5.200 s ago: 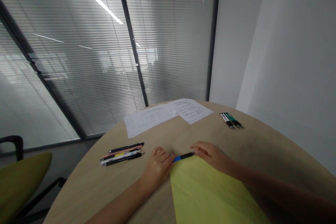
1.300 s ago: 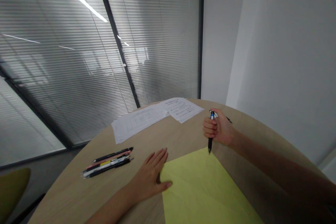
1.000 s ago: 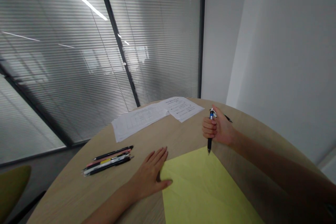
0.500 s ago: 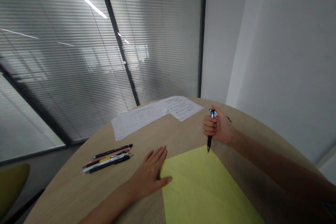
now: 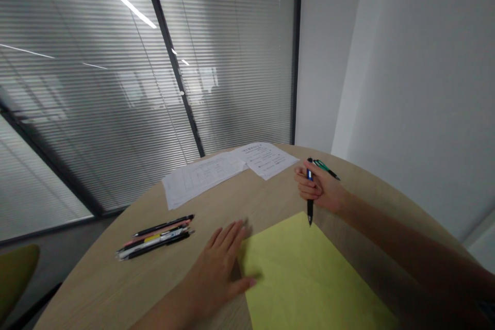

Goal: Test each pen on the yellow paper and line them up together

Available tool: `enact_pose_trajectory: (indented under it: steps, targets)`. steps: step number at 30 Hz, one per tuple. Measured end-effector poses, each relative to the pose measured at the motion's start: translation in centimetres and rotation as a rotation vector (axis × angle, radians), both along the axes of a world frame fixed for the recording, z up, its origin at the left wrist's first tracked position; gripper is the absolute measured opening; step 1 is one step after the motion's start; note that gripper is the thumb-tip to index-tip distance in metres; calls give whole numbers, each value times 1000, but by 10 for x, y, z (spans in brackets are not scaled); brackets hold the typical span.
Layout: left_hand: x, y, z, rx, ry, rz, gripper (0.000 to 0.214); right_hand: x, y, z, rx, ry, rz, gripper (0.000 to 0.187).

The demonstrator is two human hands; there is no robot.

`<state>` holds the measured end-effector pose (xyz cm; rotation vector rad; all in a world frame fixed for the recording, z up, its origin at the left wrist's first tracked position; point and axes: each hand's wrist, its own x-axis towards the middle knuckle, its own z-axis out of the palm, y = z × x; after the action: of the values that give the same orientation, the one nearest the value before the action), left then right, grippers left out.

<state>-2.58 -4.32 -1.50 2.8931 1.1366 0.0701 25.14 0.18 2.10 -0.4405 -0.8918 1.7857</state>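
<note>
A sheet of yellow paper [image 5: 309, 273] lies on the round wooden table, its lower part running out of view. My right hand [image 5: 323, 185] is wrapped round a dark pen with a blue band [image 5: 310, 205], held upright, tip down over the paper's far corner. Fingers spread, my left hand [image 5: 222, 263] is at the sheet's left edge, the thumb over the yellow paper. A shadow shows under its fingertips; whether they touch the table I cannot tell. Beyond my right hand lie scissors with green handles [image 5: 322, 165], partly hidden.
Several pens [image 5: 157, 240] lie side by side on the table [image 5: 96, 289] at the left. Overlapping printed white sheets [image 5: 207, 175] are spread along its far edge. A yellow-green chair back [image 5: 17, 278] shows at lower left. Blinds and a wall stand behind the table.
My left hand has come slightly nearer and looks lifted. In my right hand the pen has become more upright and its grip has shifted. The scissors' green handles now show.
</note>
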Motion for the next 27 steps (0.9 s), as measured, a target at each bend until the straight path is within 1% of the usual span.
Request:
enact_pose_trajectory:
  steps: [2,3,4,5,7,8,10,12,15,17,20,21,24,27]
  targets:
    - [1,-11,6,-30,5,-88,79,-1,1,-1,20,-2,-42,12]
    - [2,-17,8,-46,-1,-150,78,-1,2,-2,12,2,-65,11]
    - [3,-24,8,-58,-9,-215,73,-2,3,-3,-10,6,-94,12]
    - [5,-30,7,-58,-15,-268,64,-2,3,-5,-45,5,-124,14]
    - [9,-40,0,-34,-5,-373,46,-4,4,-8,-118,-15,-166,21]
    - [11,-44,-6,-5,5,-389,40,-5,4,-11,-144,-39,-172,26]
    - [15,-47,-20,59,37,-405,40,-8,4,-17,-154,-118,-145,38]
    - [19,-47,-34,135,9,-388,43,-13,3,-24,-112,-224,-98,45]
    - [25,-46,-47,244,-14,-393,43,-24,-3,-32,-17,-344,-79,45]
    - [29,-47,-51,296,-13,-406,41,-34,-11,-36,59,-405,-114,38]
    - [33,-50,-52,337,-46,-417,41,-48,-26,-42,200,-554,-213,23]
    - [35,-51,-53,352,-59,-416,40,-52,-30,-44,226,-604,-243,20]
    - [37,-54,-55,427,-73,-410,38,-62,-37,-54,218,-680,-294,18]
    - [40,-54,-55,477,-68,-430,37,-68,-38,-63,227,-703,-227,13]
